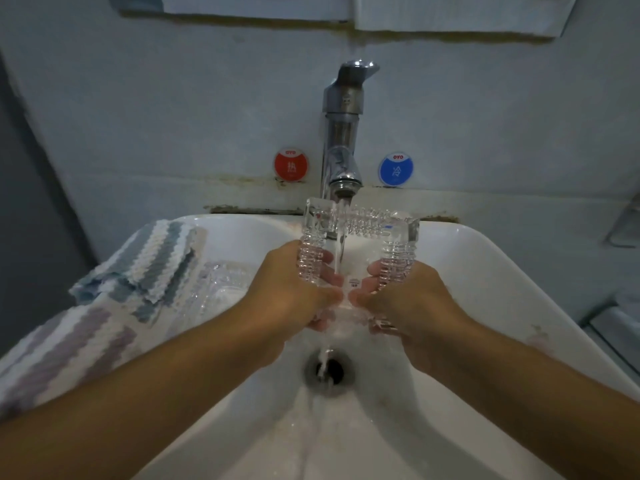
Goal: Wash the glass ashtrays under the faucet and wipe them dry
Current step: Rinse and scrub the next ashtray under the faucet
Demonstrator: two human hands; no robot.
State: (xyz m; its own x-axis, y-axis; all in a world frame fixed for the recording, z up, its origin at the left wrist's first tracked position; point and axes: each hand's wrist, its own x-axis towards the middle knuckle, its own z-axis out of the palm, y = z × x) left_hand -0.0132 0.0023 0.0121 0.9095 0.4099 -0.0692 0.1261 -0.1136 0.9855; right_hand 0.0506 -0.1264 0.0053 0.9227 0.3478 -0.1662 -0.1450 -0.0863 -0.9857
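Water's running into the drain at six o'clock. Dead centre, my left hand and right hand each have a curled grip on the glass ashtray, tilted under the faucet at twelve. Nine o'clock: second ashtray beside striped cloths.

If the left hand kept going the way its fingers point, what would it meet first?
Likely the right hand: the left hand grips the glass ashtray, fingers pointing across the water stream. Depth is unclear.
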